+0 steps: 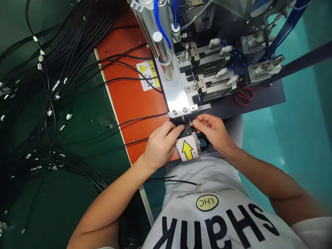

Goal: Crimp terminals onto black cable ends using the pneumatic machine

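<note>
My left hand (160,143) is closed at the front end of the machine, its thumb and fingertips pressed down by a black cable whose end they partly hide. Opposite it, my right hand (214,133) pinches thin coloured wires (192,123), red and green among them, between thumb and forefinger. Both sets of fingertips meet just below the metal plate (178,100). Right under them sits a small block with a yellow arrow label (188,148). Two black cables with bare wire ends (190,182) lie below my left forearm.
Black cables with metal connectors (55,86) spread over the green mat (77,200) at left. Several cables cross the orange board (140,126), which bears a warning label (147,75). Pneumatic cylinders (212,81) with blue hoses stand at right, near red-handled scissors (244,96).
</note>
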Demonstrator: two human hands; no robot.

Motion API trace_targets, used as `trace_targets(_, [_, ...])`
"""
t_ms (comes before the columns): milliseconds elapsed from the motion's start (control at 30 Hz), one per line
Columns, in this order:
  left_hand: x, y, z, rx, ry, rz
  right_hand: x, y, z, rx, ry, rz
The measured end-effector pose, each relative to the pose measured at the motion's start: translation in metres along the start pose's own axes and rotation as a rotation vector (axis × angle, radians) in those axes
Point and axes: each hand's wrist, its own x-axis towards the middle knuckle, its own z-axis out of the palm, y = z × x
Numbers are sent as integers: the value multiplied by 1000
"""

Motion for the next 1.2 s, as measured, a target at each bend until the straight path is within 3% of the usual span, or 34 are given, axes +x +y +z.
trace_targets(833, [7,1,-3,71,-51,89,0,2,0,-66,-2,-88])
trace_targets(1200, [8,1,-4,90,-81,98,-5,2,2,-333,71,-189])
